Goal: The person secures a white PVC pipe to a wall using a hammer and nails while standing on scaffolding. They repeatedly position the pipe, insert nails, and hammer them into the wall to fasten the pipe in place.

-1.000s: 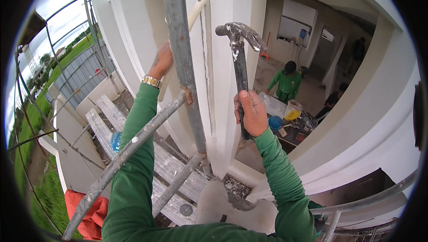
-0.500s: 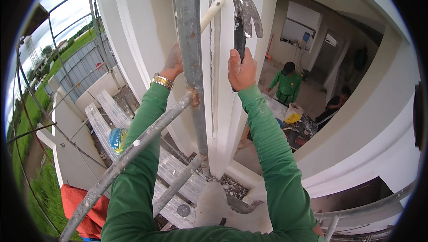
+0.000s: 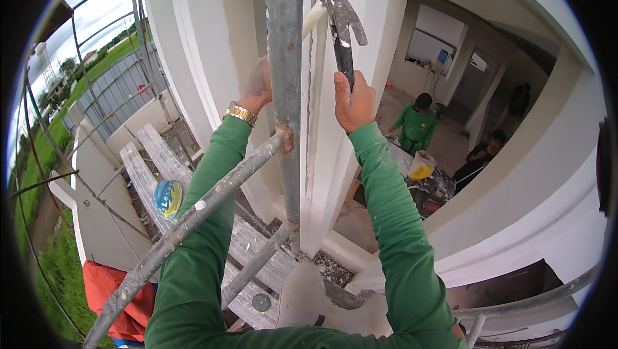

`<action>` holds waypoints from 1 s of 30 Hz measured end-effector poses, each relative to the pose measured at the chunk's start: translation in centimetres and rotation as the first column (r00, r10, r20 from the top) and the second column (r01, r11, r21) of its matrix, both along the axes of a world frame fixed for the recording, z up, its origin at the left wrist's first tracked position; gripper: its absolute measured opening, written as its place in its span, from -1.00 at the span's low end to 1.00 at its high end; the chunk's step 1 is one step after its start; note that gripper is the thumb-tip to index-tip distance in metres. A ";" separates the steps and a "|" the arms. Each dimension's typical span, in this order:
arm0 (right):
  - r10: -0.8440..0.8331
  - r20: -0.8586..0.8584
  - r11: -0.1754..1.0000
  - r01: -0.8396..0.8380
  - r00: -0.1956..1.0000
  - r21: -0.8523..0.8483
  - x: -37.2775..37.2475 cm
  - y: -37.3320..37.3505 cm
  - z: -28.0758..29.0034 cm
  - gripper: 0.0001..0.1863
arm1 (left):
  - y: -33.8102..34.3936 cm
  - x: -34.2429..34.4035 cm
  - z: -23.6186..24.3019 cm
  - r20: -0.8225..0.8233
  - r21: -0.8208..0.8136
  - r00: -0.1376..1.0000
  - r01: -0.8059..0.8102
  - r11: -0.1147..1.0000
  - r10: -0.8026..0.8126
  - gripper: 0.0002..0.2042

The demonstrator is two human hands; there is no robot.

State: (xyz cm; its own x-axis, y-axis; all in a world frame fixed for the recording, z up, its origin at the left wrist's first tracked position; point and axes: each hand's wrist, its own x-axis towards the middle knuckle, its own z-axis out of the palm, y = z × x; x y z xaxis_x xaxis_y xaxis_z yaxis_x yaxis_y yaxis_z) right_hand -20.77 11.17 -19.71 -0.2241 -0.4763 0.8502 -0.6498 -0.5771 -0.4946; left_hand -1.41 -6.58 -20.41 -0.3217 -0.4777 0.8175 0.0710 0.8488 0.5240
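My right hand (image 3: pixel 355 103) is wrapped round the dark grip of a claw hammer (image 3: pixel 345 16), held upright with paint-flecked metal. The hammer's head meets, or nearly meets, the end of a pale round handle (image 3: pixel 313 18) jutting out from behind the scaffold post (image 3: pixel 285 59). Behind that post, my left hand (image 3: pixel 259 84) is closed at the lower end of this handle. Its fingers and the tool's working end are hidden. Right of the post, a rough dark groove runs down the white wall corner (image 3: pixel 314 124).
A slanting scaffold tube (image 3: pixel 212 196) crosses in front of my left arm. Metal planks (image 3: pixel 248 246) lie below, with a blue-yellow round object (image 3: pixel 168 198) on them. Red cloth (image 3: pixel 122 297) hangs lower left. Through the opening, a person in green (image 3: pixel 415 122) and another person (image 3: pixel 486 155) are beside a cluttered table.
The hammer has swung left, from apart to against or close to the pale handle's end. The view has shifted slightly, and my left hand stays behind the post.
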 end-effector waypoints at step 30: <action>-0.025 -0.057 0.996 0.030 0.998 0.080 0.0 1.2 3.6 -0.35 | -1.8 0.8 0.4 0.009 0.087 0.995 0.095 0.992 -0.096 -0.62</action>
